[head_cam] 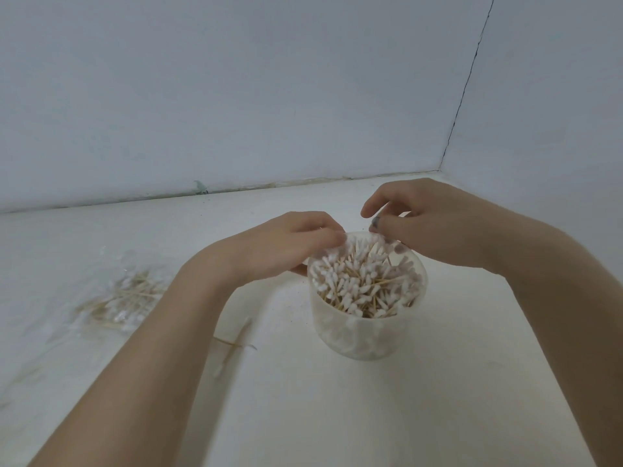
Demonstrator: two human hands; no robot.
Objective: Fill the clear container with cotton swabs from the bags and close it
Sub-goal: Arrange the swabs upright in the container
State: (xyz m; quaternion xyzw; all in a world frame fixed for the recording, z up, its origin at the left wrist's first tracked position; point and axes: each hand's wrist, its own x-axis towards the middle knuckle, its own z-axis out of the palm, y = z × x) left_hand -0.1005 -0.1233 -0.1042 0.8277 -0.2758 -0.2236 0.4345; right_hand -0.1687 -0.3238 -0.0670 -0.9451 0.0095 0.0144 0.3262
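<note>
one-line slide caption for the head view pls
Both hands, left hand and right hand, at the rim of a clear container packed with cotton swabs.

Frosted plastic container [364, 335]; wooden-stemmed, cotton-tipped swabs [360, 281]

The clear container [367, 328], right of centre, looks milky white, packed with cotton swabs [362, 281] of white tips on tan sticks. At left a clear bag [121, 298] shows the same colours. The table [438, 382] is off-white, the wall [202, 96] pale blue-grey.
</note>
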